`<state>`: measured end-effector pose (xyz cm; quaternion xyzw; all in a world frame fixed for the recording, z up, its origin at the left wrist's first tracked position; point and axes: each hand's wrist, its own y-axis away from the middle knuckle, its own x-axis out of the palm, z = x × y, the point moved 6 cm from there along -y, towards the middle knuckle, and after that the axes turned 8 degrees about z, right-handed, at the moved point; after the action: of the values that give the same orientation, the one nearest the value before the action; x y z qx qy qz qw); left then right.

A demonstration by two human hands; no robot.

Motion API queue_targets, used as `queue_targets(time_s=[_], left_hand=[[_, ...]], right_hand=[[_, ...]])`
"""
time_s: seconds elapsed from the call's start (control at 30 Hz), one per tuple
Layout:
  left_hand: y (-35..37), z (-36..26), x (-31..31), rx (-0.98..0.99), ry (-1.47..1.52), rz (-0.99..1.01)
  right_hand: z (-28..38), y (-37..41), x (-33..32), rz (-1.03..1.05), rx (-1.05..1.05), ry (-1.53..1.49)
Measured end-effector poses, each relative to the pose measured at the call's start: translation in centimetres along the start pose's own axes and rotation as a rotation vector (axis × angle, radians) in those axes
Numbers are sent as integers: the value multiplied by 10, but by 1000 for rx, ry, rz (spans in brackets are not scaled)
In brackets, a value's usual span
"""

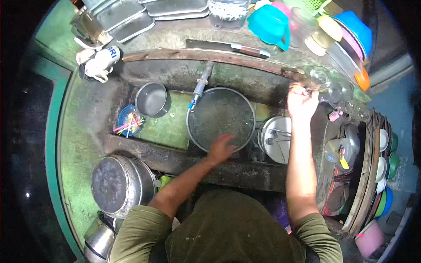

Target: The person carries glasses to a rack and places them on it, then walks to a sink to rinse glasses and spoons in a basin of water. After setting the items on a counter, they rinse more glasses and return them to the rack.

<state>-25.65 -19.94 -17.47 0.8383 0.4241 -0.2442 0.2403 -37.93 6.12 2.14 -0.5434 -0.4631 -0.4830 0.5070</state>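
Note:
Over the near rim of a round basin of water [220, 113], my left hand [220, 150] hangs with its fingers apart and nothing in them. My right hand [302, 101] reaches to the ledge at the back right, its fingers closed at a clear drinking glass [319, 77]. Another clear glass [341, 90] stands just right of it. Below my right forearm is a stack of white plates [272, 151] with spoons and forks [276, 135] lying on top. A grey pipe with a blue-tipped tap [199, 87] points down at the basin's back left rim.
Left of the basin are a grey pot [151, 101] and a blue bowl with straws [128, 120]. A large knife [228, 47] lies on the back ledge, near a turquoise pitcher [269, 26]. White mugs [100, 63] stand back left. A big dented pot [118, 186] sits front left.

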Motion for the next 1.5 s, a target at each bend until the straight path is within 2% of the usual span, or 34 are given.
queue_targets(time_s=[0.07, 0.1, 0.13, 0.2, 0.23, 0.3, 0.33, 0.4, 0.47, 0.53, 0.57, 0.6, 0.63, 0.7, 0.73, 0.77, 0.8, 0.83, 0.87, 0.93, 0.97, 1.0, 1.07, 1.1, 1.13, 1.2, 1.23, 1.27, 1.33, 1.37, 1.4, 1.47, 1.5], left_hand=[[0, 96, 11, -64, -61, -113], [1, 117, 4, -190, -15, -127], [-7, 136, -6, -314, 30, -142], [-31, 168, -19, -373, 54, -165], [-44, 172, -26, -372, 65, -166], [-70, 181, -27, -470, -117, -3], [-93, 242, 7, -496, -192, 28], [-136, 360, 73, -544, -342, 94], [-134, 299, 55, -464, -67, 149], [-135, 271, 50, -422, 116, 155], [-133, 258, 48, -407, 199, 135], [-129, 247, 46, -394, 290, 98], [-123, 236, 46, -392, 385, 46], [-112, 216, 52, -419, 552, -92], [-112, 207, 53, -441, 581, -143], [-127, 221, 71, -377, 449, -103], [-127, 214, 66, -443, 414, -350], [-138, 211, 60, -430, 433, -361], [-152, 213, 57, -451, 477, -259], [-168, 224, 62, -496, 551, -44], [-160, 218, 54, -308, 655, -318], [-152, 216, 53, -314, 654, -314], [-137, 205, 41, -171, 484, -256], [-116, 174, 16, -203, 660, -180], [-100, 167, 7, -207, 643, -181], [-71, 154, -10, -165, 317, -295], [-60, 147, -16, -143, 258, -385], [-53, 145, -20, -144, 243, -386], [-40, 136, -28, 20, 929, -357], [-22, 111, -50, -64, 985, -352], [-16, 106, -54, -66, 977, -359], [-9, 100, -25, -303, 1718, -79], [-3, 76, -37, -264, 1772, -72]], right_hand=[[0, -3, -7, -49, -16, 67], [-6, -4, -13, -6, 99, -151], [4, -9, -27, 15, 94, -87], [-2, -4, -35, -17, 147, -164], [6, -8, -40, -36, 69, -60], [13, -2, -43, -77, 106, -57], [15, 2, -44, -97, 133, -60], [24, 20, -47, -109, 43, 306], [16, 47, -46, -290, 56, 323], [0, 76, -53, -288, 150, 452], [0, 94, -65, -417, 116, 494], [7, 116, -83, -513, 89, 543], [-4, 132, -92, -557, 184, 700], [-10, 166, -123, -795, 150, 645], [-16, 181, -137, -816, 292, 745], [-23, 193, -148, -846, 309, 700], [-26, 202, -157, -845, 357, 751], [-34, 206, -156, -858, 411, 775], [-40, 208, -155, -873, 464, 801], [-48, 203, -145, -835, 499, 875], [-50, 200, -139, -819, 500, 917], [-51, 199, -138, -824, 502, 913], [-50, 191, -134, -785, 502, 1031], [-49, 191, -139, -808, 503, 1021], [-53, 188, -140, -801, 504, 1005], [-64, 179, -139, -749, 544, 1003], [-72, 174, -139, -713, 556, 1000], [-79, 169, -138, -711, 572, 1034], [-94, 155, -148, -642, 663, 1218], [-110, 141, -144, -601, 717, 1364], [-124, 131, -149, -447, 736, 1533], [-153, 103, -146, -69, 594, 2046], [-166, 92, -145, -50, 611, 2057]])
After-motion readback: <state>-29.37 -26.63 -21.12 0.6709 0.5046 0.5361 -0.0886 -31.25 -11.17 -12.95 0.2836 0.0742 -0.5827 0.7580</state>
